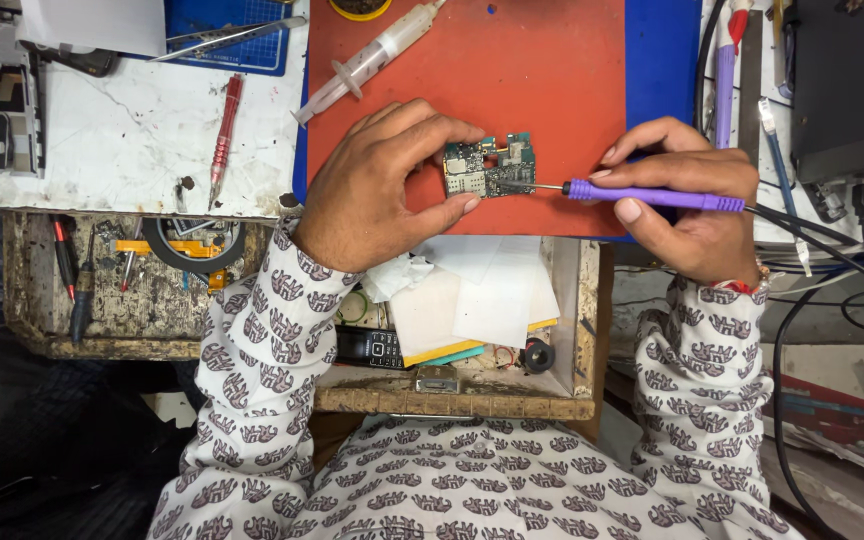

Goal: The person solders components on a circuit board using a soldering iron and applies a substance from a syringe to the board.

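Soldering in hand: left hand (377, 185) pinching small green circuit board (489, 167) on red mat (512, 70) near table's front edge; right hand (687, 195) gripping purple soldering iron (652, 197), tip touching board. Needs steady tip.

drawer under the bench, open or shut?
Open. The wooden drawer is pulled out below the red mat, its contents exposed: white paper sheets and a keypad phone.

Worn white bench (132, 130), open wooden drawers (452, 400) (cluttered) below.
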